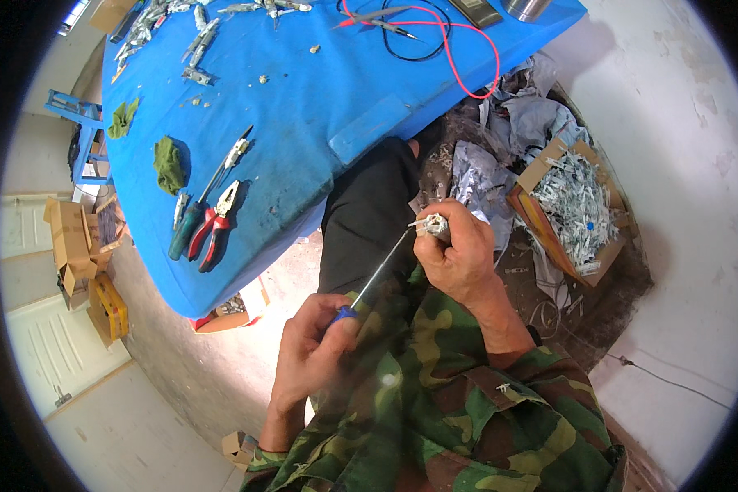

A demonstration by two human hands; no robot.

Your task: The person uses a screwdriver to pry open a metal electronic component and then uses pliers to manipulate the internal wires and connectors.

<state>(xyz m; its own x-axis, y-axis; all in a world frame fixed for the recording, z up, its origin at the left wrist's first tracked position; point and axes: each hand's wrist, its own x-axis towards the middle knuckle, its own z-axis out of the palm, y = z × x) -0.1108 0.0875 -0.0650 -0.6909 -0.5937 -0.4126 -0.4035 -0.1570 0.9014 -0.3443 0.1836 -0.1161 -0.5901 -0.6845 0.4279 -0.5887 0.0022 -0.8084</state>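
My left hand (310, 348) is closed round the blue handle of a screwdriver (383, 269), whose thin metal shaft slants up and to the right. Its tip reaches a small whitish plastic-and-metal part (436, 225), at or close to its left edge; I cannot tell whether they touch. Fingers curled, my right hand (467, 261) grips that part above my lap. On the blue-covered table (279, 156), red-handled pliers (215, 223) lie beside a green-handled screwdriver (190, 223).
Similar pieces (201, 49) are heaped at the table's far left, near green cloths (168, 166). Test leads (492, 57) hang over its right edge. A cardboard box (570, 217) full of whitish pieces stands on the floor at right, beside grey bags (480, 176) and the wall.
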